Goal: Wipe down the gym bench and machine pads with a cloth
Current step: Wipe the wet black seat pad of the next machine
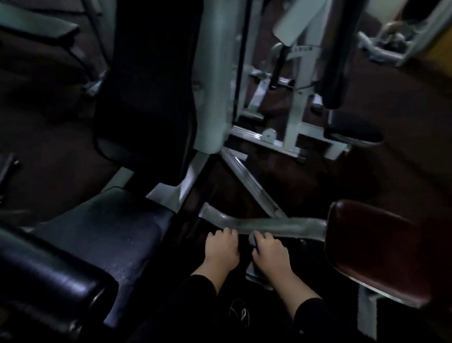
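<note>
Dimly lit and blurred, the scene gives little detail. At about nine o'clock a black pad (35, 272) runs off the lower left edge, and just right of it lies the black bench seat (106, 232), with its tall black backrest (148, 78) rising toward twelve o'clock. Near six o'clock both hands reach out from black sleeves. The left hand (221, 249) has its fingers curled under; whether it holds anything cannot be told. The right hand (269, 256) beside it grips a small greyish cloth (253, 241), mostly hidden under the fingers. Just beyond the knuckles a pale metal bar (264, 223) crosses toward a dark red pad (375, 250) at four o'clock, cut off at the right edge.
</note>
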`<action>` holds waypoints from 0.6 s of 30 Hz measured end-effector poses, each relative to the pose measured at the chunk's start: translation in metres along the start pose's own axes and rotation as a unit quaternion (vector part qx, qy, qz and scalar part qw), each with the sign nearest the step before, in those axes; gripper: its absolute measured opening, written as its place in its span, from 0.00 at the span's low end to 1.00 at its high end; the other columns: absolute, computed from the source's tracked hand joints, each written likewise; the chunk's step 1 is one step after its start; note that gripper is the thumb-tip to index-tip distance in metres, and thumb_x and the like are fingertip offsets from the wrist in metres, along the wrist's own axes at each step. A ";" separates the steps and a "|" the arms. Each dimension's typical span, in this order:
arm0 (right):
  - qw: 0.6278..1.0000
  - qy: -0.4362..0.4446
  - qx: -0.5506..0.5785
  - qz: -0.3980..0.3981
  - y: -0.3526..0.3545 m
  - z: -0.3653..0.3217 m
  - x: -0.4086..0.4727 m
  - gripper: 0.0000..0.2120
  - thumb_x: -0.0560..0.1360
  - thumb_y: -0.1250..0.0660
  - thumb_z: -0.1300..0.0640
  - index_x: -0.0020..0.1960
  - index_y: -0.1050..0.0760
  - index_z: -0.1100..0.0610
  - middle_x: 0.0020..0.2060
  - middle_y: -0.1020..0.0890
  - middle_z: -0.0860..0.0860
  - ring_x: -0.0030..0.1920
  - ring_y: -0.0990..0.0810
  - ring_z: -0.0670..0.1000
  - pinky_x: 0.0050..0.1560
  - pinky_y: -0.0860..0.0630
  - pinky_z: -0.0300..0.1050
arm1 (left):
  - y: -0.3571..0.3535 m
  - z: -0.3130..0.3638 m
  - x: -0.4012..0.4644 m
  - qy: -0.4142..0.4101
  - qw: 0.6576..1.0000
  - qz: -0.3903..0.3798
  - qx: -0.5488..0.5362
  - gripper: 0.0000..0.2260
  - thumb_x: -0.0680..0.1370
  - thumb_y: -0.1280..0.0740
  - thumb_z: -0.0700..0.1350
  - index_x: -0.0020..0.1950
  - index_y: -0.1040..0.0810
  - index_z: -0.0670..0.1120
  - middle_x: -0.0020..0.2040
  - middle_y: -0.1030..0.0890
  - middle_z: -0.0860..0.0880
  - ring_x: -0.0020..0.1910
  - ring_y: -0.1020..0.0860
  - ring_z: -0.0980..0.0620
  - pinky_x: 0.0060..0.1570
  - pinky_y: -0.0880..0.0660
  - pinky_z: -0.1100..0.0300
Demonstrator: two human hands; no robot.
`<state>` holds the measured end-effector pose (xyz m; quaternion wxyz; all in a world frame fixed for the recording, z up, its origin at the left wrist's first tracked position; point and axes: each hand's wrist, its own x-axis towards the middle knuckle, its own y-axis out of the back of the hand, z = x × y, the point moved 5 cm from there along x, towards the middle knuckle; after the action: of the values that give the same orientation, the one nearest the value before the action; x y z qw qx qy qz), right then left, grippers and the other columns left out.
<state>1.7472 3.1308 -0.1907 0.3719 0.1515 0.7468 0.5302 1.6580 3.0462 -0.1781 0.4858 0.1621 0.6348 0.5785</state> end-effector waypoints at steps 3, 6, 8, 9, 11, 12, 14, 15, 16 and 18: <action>0.996 0.076 -0.048 -0.027 0.013 -0.015 0.045 0.20 0.78 0.39 0.56 0.69 0.35 0.54 0.61 0.26 0.55 0.60 0.25 0.58 0.55 0.26 0.51 | 0.017 -0.023 0.025 0.071 0.997 0.005 -0.037 0.16 0.80 0.41 0.46 0.66 0.31 0.44 0.63 0.26 0.44 0.62 0.27 0.44 0.60 0.32 0.51; 0.984 0.139 -0.096 -0.058 0.020 -0.045 0.077 0.21 0.77 0.38 0.55 0.70 0.35 0.54 0.61 0.26 0.55 0.60 0.24 0.59 0.55 0.26 0.51 | 0.028 -0.053 0.037 0.146 0.986 0.002 -0.079 0.17 0.79 0.41 0.46 0.68 0.32 0.44 0.65 0.27 0.44 0.64 0.28 0.44 0.62 0.33 0.50; 0.972 0.191 -0.120 -0.060 0.022 -0.072 0.094 0.20 0.77 0.39 0.56 0.69 0.34 0.53 0.61 0.25 0.55 0.59 0.24 0.59 0.54 0.26 0.50 | 0.030 -0.077 0.040 0.190 0.977 -0.003 -0.098 0.18 0.79 0.40 0.46 0.69 0.33 0.44 0.66 0.28 0.44 0.65 0.28 0.44 0.63 0.33 0.49; 0.967 0.214 -0.125 -0.056 0.023 -0.088 0.101 0.19 0.78 0.40 0.56 0.68 0.34 0.53 0.60 0.25 0.55 0.58 0.23 0.58 0.53 0.26 0.50 | 0.031 -0.089 0.042 0.209 0.972 -0.002 -0.106 0.19 0.79 0.40 0.46 0.69 0.33 0.44 0.66 0.28 0.44 0.65 0.28 0.44 0.63 0.33 0.50; 0.957 0.257 -0.130 -0.050 0.024 -0.119 0.114 0.18 0.79 0.43 0.57 0.68 0.33 0.53 0.60 0.25 0.55 0.58 0.23 0.58 0.52 0.26 0.49 | 0.031 -0.115 0.044 0.242 0.962 -0.003 -0.122 0.18 0.79 0.40 0.46 0.69 0.33 0.44 0.66 0.28 0.44 0.65 0.29 0.44 0.63 0.34 0.50; 0.952 0.272 -0.130 -0.050 0.023 -0.133 0.120 0.18 0.79 0.44 0.57 0.69 0.34 0.53 0.61 0.25 0.55 0.58 0.23 0.58 0.52 0.27 0.48 | 0.031 -0.128 0.044 0.258 0.957 -0.002 -0.129 0.18 0.79 0.40 0.46 0.68 0.33 0.44 0.67 0.29 0.44 0.66 0.29 0.44 0.64 0.34 0.50; 0.947 0.297 -0.116 -0.047 0.021 -0.158 0.133 0.20 0.78 0.43 0.57 0.70 0.34 0.52 0.62 0.25 0.54 0.58 0.23 0.58 0.52 0.27 0.48 | 0.031 -0.155 0.043 0.291 0.946 0.005 -0.144 0.19 0.79 0.40 0.46 0.69 0.34 0.44 0.67 0.29 0.44 0.66 0.29 0.44 0.64 0.34 0.50; 0.945 0.306 -0.102 -0.053 0.019 -0.169 0.138 0.20 0.78 0.42 0.56 0.70 0.33 0.52 0.61 0.24 0.54 0.58 0.23 0.59 0.52 0.27 0.49 | 0.029 -0.166 0.041 0.307 0.939 0.003 -0.153 0.19 0.79 0.40 0.46 0.70 0.34 0.44 0.68 0.29 0.44 0.67 0.30 0.44 0.65 0.34 0.50; 0.943 0.315 -0.091 -0.062 0.016 -0.179 0.143 0.20 0.77 0.42 0.56 0.69 0.33 0.51 0.60 0.24 0.55 0.57 0.23 0.59 0.51 0.26 0.50 | 0.027 -0.178 0.039 0.323 0.933 0.002 -0.160 0.20 0.79 0.40 0.46 0.70 0.35 0.44 0.68 0.30 0.44 0.67 0.30 0.44 0.65 0.34 0.50; 0.931 0.344 -0.094 -0.082 0.009 -0.199 0.151 0.21 0.76 0.41 0.56 0.69 0.32 0.51 0.59 0.24 0.54 0.56 0.23 0.60 0.51 0.25 0.50 | 0.022 -0.198 0.030 0.357 0.917 -0.003 -0.179 0.20 0.79 0.41 0.46 0.70 0.35 0.44 0.68 0.30 0.44 0.67 0.30 0.44 0.65 0.34 0.51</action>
<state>1.5013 3.0928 -0.2104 0.1469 -0.1369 0.7857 0.5851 1.4766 2.9614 -0.1993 0.2494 -0.1466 0.6519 0.7009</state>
